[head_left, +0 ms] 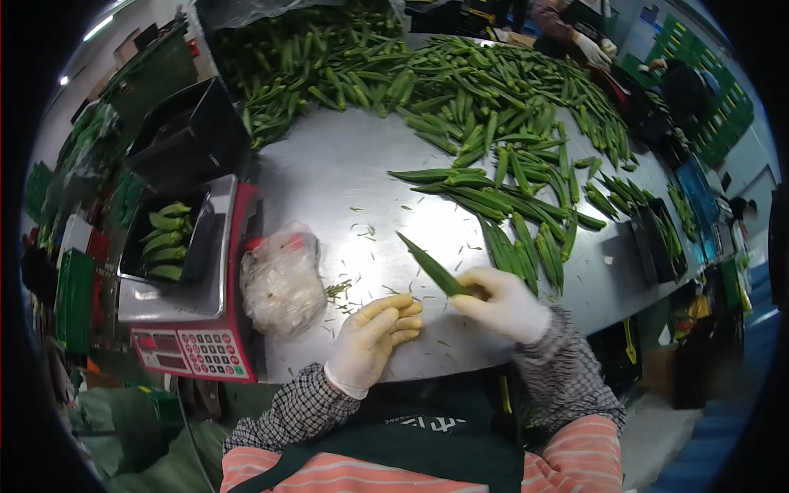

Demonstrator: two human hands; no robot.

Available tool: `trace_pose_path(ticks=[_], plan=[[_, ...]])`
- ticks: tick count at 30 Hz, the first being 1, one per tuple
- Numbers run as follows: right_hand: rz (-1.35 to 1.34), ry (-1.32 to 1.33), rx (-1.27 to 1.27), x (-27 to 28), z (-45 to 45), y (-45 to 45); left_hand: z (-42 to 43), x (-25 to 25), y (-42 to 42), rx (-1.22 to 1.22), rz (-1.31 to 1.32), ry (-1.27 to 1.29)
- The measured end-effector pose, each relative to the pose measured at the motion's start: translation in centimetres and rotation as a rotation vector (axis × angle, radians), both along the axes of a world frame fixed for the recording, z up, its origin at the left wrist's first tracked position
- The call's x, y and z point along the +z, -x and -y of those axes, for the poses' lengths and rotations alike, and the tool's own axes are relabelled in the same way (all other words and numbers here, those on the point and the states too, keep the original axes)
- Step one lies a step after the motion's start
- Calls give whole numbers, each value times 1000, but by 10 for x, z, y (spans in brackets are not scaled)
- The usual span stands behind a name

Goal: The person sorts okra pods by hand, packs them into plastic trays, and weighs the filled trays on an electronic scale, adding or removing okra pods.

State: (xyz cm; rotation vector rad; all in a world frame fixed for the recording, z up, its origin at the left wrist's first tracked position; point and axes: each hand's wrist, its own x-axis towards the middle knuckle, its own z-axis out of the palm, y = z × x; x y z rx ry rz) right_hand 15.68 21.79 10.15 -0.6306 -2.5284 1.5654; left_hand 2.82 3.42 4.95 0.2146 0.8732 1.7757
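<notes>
My right hand (503, 304), in a white glove, pinches one okra pod (431, 264) by its stem end between thumb and fingers. The pod's tip points up and to the left above the metal table (329, 172). Lower and to the left, my gloved left hand (375, 338) is loosely curled with its palm turned inward, and I see nothing in it. Several loose okra pods (526, 246) lie just beyond my right hand. Nearest to my left hand is a crumpled clear plastic bag (283, 283), with small green trimmings scattered beside it.
A red scale (193, 341) stands at left, bearing a black tray (197, 255) with several okra pods. Behind it are more black trays (185, 135). A large okra heap (493, 82) covers the far side. Another filled tray (657, 238) is at right. A co-worker's gloved hand (592, 51) shows beyond.
</notes>
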Motion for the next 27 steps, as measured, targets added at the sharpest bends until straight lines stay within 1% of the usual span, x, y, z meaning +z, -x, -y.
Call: trace_pose_path(ticks=[1, 3, 4, 5, 6, 7, 9, 11, 13, 15, 17, 19, 21, 23, 24, 25, 27], plan=[[-4, -68, 35, 4, -13, -25, 0, 1, 0, 0, -8, 4], [37, -168, 233, 28, -46, -91, 2, 1, -1, -10, -31, 22], [235, -132, 126, 41, -56, -128, 2, -2, -3, -7, -36, 28], [446, -219, -77, 58, -57, -153, 3, -5, -5, -13, -26, 25], [516, -469, -261, 51, -64, -185, 4, -7, -7, -19, -20, 23], [616, -790, -315, 53, -64, -198, 4, -9, -9, -27, -20, 22], [449, -664, -525, 45, -67, -195, 3, -11, -11, -14, -23, -19], [187, -550, -416, 31, -68, -156, 4, -11, -10, 18, -44, -58], [175, -627, -357, 13, -69, -99, 9, -15, -8, 59, -38, -67], [60, -743, -206, -1, -84, -42, 11, -19, -8, 94, -47, -76], [2, -822, -152, -9, -100, 14, 14, -25, -11, 125, -73, -69], [146, -911, -126, -14, -114, 66, 12, -36, -14, 159, -130, -102], [298, -921, -133, -9, -119, 105, 13, -39, -15, 165, -141, -130], [512, -810, -52, -19, -125, 133, 14, -39, -16, 152, -157, -125], [556, -836, -50, -26, -117, 137, 14, -39, -16, 148, -159, -130], [602, -856, -43, -18, -105, 139, 14, -39, -15, 140, -161, -132], [526, -795, 118, -24, -94, 132, 15, -39, -14, 133, -145, -144]])
